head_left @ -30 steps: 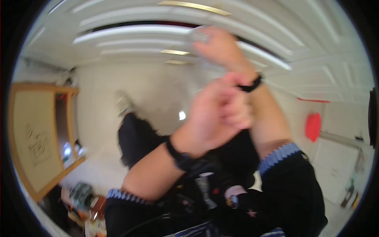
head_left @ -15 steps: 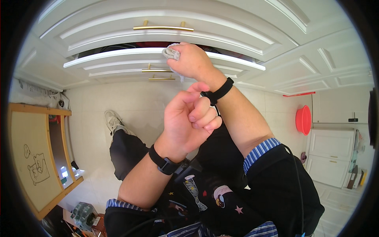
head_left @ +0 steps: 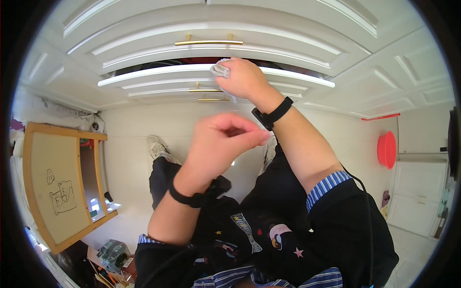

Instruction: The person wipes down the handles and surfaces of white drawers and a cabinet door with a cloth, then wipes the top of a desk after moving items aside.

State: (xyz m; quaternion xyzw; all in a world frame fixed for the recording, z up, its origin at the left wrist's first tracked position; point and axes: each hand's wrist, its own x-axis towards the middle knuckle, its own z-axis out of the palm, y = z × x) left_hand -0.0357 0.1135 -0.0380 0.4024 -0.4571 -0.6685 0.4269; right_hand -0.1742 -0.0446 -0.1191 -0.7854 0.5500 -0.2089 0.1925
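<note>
My right hand [head_left: 245, 77] is stretched forward to the rim of an open white drawer [head_left: 158, 77] and is closed around a small bundle of light grey cloth [head_left: 221, 70]. Dark and red things lie inside the drawer, mostly hidden. My left hand [head_left: 223, 139] hovers in mid-air closer to me, fingers loosely curled and pinched together, holding nothing that I can see. Both wrists wear black bands. Below the hands are my dark trousers and a white shoe [head_left: 156, 146] on the pale floor.
White drawer fronts with gold bar handles [head_left: 209, 42] fill the top of the view. A small wooden desk with a drawing on its top [head_left: 55, 185] stands at the left. A red round bowl [head_left: 386, 150] hangs at the right by white cabinets. Clutter lies at the lower left.
My right hand has carried the grey cloth forward from in front of me to the open drawer's rim. My left hand has separated from the right and dropped lower.
</note>
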